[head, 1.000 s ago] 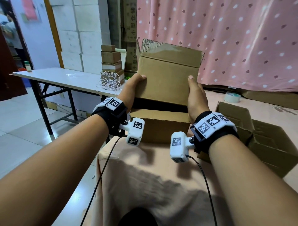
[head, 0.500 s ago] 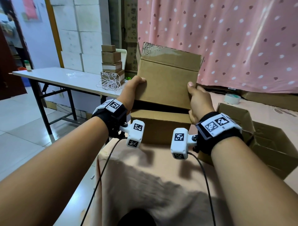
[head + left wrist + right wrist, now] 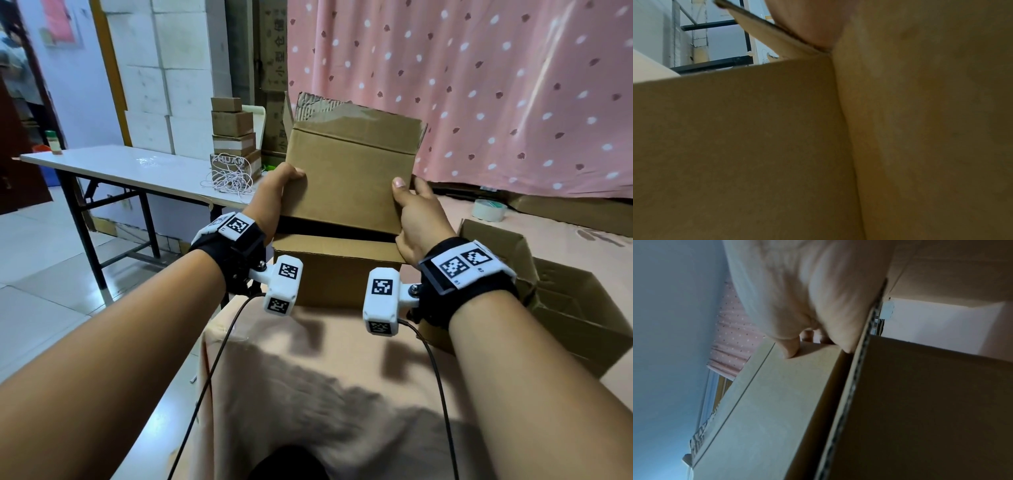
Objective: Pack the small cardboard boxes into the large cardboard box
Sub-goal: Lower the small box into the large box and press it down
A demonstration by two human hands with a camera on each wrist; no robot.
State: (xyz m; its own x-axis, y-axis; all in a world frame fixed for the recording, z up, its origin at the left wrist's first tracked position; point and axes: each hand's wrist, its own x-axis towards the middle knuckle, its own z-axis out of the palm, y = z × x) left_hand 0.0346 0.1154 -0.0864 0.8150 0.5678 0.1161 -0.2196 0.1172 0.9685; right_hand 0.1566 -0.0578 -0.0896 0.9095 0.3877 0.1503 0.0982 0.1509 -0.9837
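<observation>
I hold a brown cardboard box (image 3: 346, 178) upright between both hands, its bottom sunk behind the front wall of a wider cardboard box (image 3: 335, 274) on the cloth-covered table (image 3: 308, 359). My left hand (image 3: 279, 188) grips its left edge, thumb on the front face. On the other side my right hand (image 3: 409, 202) grips the right edge, also thumb in front. In the right wrist view the fingertips (image 3: 791, 352) press on the box's side (image 3: 772, 402), next to a corrugated flap edge (image 3: 857, 378). Cardboard (image 3: 735, 146) fills the left wrist view.
An open cardboard box (image 3: 575, 308) lies on the table at my right, a tape roll (image 3: 488, 209) behind it. A white folding table (image 3: 120, 164) at the left carries a stack of small boxes (image 3: 233, 137) and a coil of string (image 3: 229, 180). A pink dotted curtain hangs behind.
The held box has come down a little and turned slightly. My right hand shifted from lying flat on the side to gripping the edge with the thumb in front.
</observation>
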